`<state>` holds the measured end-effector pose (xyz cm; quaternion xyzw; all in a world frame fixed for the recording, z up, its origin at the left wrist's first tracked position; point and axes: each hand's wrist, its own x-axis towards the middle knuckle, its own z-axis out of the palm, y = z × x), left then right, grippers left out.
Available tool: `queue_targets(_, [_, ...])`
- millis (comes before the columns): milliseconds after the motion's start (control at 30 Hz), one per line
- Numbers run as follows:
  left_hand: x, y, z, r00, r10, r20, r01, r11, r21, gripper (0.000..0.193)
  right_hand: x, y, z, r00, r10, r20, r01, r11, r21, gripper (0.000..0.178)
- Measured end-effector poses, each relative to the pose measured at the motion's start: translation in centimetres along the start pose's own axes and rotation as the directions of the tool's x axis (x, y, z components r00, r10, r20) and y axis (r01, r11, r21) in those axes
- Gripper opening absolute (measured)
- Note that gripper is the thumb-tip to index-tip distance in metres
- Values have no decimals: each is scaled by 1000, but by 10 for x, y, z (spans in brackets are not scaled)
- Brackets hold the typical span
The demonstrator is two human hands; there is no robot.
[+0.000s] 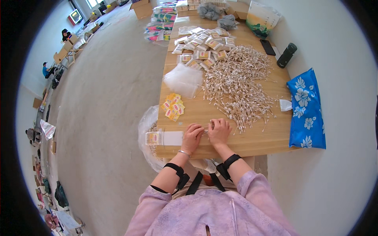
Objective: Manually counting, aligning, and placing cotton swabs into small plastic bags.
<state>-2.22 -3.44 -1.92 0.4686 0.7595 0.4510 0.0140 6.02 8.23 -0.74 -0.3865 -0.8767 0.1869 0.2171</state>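
My left hand (192, 137) and my right hand (219, 131) meet at the table's near edge, fingers curled inward. Between their fingertips lies a small bunch of cotton swabs (205, 130), partly covered by the fingers. A large loose heap of cotton swabs (240, 84) spreads just beyond my right hand. Beside my left wrist is a white card or box (173, 138), and left of it a filled clear bag of swabs (153, 138) reaches the table's left edge. Small yellow labels (173, 107) lie in a pile farther left, below a stack of clear plastic bags (184, 80).
Packed swab bags (204, 45) are piled at the far side of the wooden table (275, 137). On the right are a blue flowered tissue pack (306, 112), a black bottle (287, 55) and a phone (267, 47). A plastic sack (146, 129) hangs by the left edge. People sit far left.
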Motion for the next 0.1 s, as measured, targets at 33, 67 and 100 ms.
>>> queue_targets(33, [0,0,0,1000,2,-3,-2,1000,-2,17,3,7,5,1000,-2,-2,2,1000,-3,28])
queue_targets(67, [0,-1,0,1000,-13,12,13,1000,-13,18,7,15,9,997,36,63,-41,996,81,27])
queue_targets(100, [-1,-2,-1,999,-29,26,30,999,-22,19,10,23,12,989,69,134,-90,983,161,27])
